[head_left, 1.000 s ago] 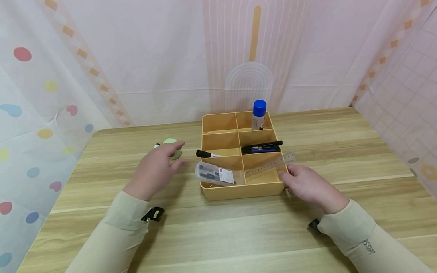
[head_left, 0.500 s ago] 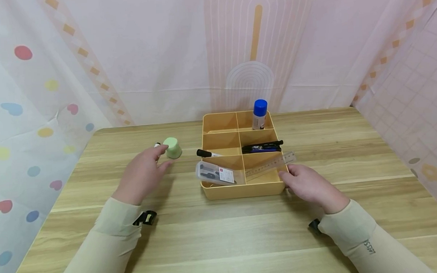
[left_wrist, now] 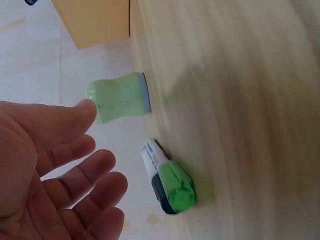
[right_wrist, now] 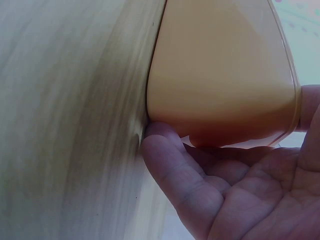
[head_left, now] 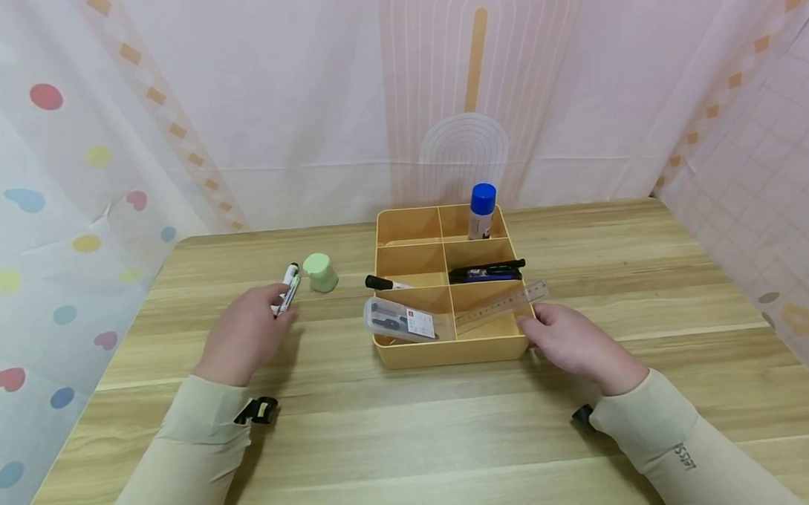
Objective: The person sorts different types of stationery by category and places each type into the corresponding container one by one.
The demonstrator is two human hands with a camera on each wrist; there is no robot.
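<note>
My left hand hovers over the table's left side, beside two markers. In the left wrist view its fingers are loosely bent and hold nothing. The markers lie together there, one with a green end, the other white and black. Just beyond stands a small pale green waisted object with a grey base, its kind unclear. My right hand grips the near right corner of a yellow divided organizer box, thumb over the rim and fingers against the outer wall.
The organizer holds a blue-capped glue stick, several dark pens, a black-capped marker, a clear ruler and a clear compass case. A patterned cloth hangs behind the wooden table.
My left hand has moved left and back, away from the organizer and past the pale green object, to the markers, which now show more. The right hand stays on the box corner.
</note>
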